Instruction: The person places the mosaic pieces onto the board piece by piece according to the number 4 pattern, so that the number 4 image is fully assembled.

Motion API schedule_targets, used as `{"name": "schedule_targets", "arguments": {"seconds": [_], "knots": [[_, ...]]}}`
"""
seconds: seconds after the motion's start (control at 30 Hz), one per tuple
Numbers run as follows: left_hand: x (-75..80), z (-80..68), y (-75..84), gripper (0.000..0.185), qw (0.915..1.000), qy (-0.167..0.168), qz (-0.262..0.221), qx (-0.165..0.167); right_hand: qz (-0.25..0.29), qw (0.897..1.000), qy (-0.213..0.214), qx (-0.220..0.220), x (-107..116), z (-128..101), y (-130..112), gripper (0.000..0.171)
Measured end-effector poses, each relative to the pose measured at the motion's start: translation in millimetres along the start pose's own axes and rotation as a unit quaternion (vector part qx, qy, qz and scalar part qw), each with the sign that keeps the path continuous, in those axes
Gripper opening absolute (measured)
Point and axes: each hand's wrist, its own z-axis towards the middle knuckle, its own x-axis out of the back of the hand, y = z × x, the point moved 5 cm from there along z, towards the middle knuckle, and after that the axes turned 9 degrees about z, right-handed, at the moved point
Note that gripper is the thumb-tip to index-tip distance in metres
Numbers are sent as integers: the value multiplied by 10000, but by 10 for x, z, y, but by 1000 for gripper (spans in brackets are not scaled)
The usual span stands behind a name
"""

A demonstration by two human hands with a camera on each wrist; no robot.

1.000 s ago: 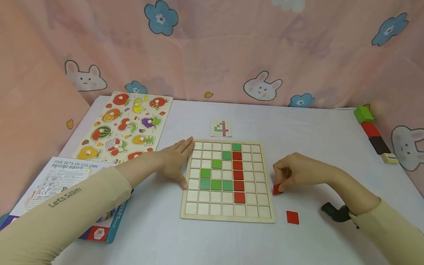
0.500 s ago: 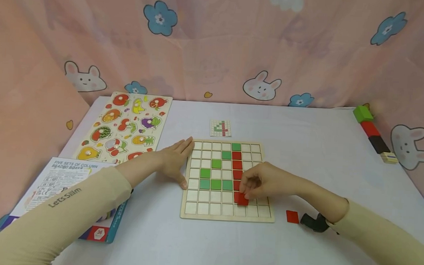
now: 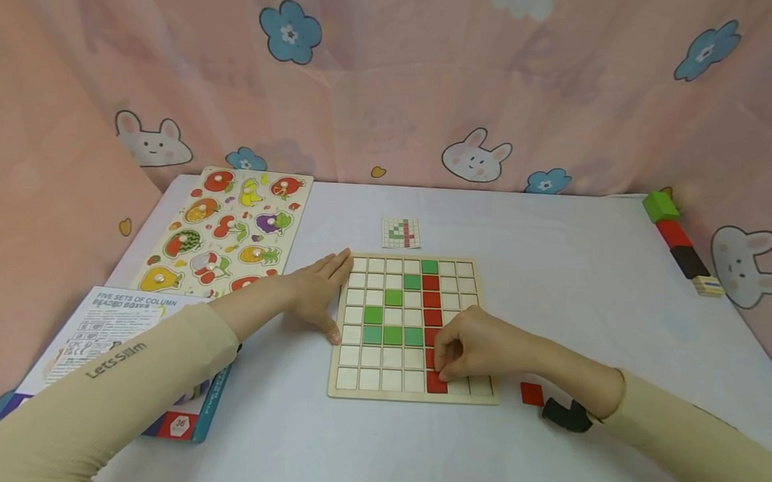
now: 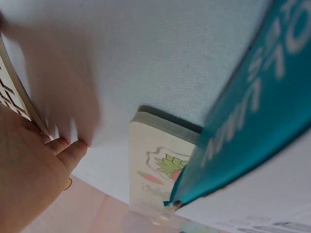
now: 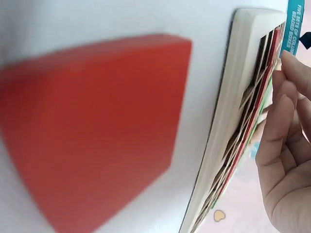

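Observation:
A wooden grid board lies on the white table, with green tiles in a stepped diagonal and row and red tiles down one column. My right hand is over the board's lower right and pinches a red tile at the bottom cell of that column. In the right wrist view, the thumb and fingertips meet low over the grid. My left hand rests along the board's left edge with fingers extended; the left wrist view shows its fingertips beside the rim.
One loose red tile lies right of the board, near a black device at the right wrist. A small pattern card sits behind the board. To the left are a fruit puzzle and a box; coloured blocks line the far right.
My right hand has picked up a red tile from the table right of the board and carried it left to the red column's bottom cell. The left hand has stayed in place.

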Motion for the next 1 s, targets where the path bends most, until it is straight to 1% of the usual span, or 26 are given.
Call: {"name": "schedule_targets", "arguments": {"seconds": [0.1,0.17,0.27,0.4,0.53,0.73,0.87,1.0], "knots": [[-2,4,1,137,10000,1,-4,-1,-163,9999,10,6,52,-36,5,17],[-4,8,3,137,10000,-5,3,0,-200,9998,-84,-3,113,-89,32,15],[-4,11,5,138,10000,-2,2,-8,-57,9991,-431,9,224,-209,99,12],[-4,7,1,138,10000,-3,-8,-3,361,9940,-1033,-92,340,-400,234,17],[-3,-2,1,137,10000,8,-14,-14,539,9890,-1331,-357,406,-569,362,25],[-7,0,-6,137,10000,18,-13,7,484,9868,-1432,-574,441,-713,483,28],[-10,1,-11,138,10000,26,-32,10,279,9884,-1404,-500,406,-721,516,30],[-4,-3,-11,139,10000,15,-32,12,-42,9909,-1268,-440,375,-689,524,30]]}}
